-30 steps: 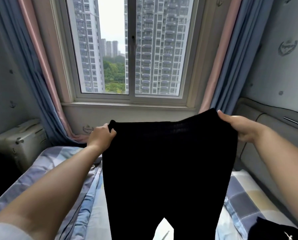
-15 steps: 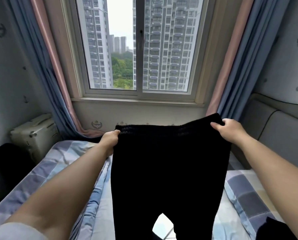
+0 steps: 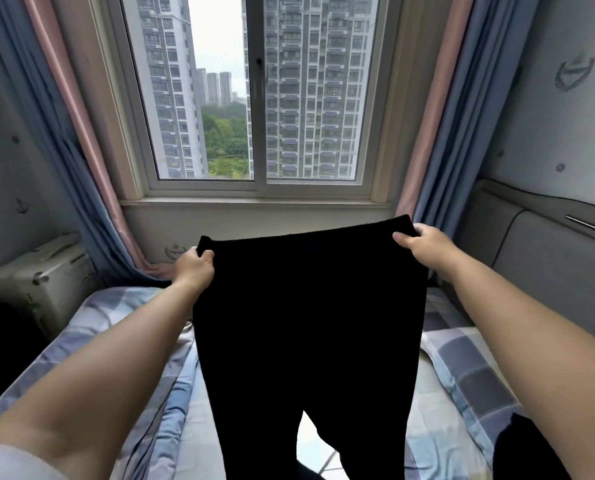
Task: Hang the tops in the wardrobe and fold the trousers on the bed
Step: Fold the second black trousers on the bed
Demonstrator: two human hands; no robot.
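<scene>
Black trousers (image 3: 306,327) hang spread out in front of me, above the bed (image 3: 171,393) with its blue, grey and white checked cover. My left hand (image 3: 195,268) grips the left end of the waistband. My right hand (image 3: 424,244) grips the right end, a little higher, so the waistband slopes up to the right. Both legs hang down and their lower ends run out of the bottom of the view. The wardrobe is not in view.
A window (image 3: 254,98) with pink and blue curtains fills the wall ahead. A beige case (image 3: 43,275) stands left of the bed, with a dark shape beside it. A padded headboard (image 3: 545,258) runs along the right. A checked pillow (image 3: 469,372) and another black garment (image 3: 528,448) lie at the right.
Both hands have kept their grip on the waistband. The view has shifted a little; the waistband stays stretched between the hands, with the right end still higher.
</scene>
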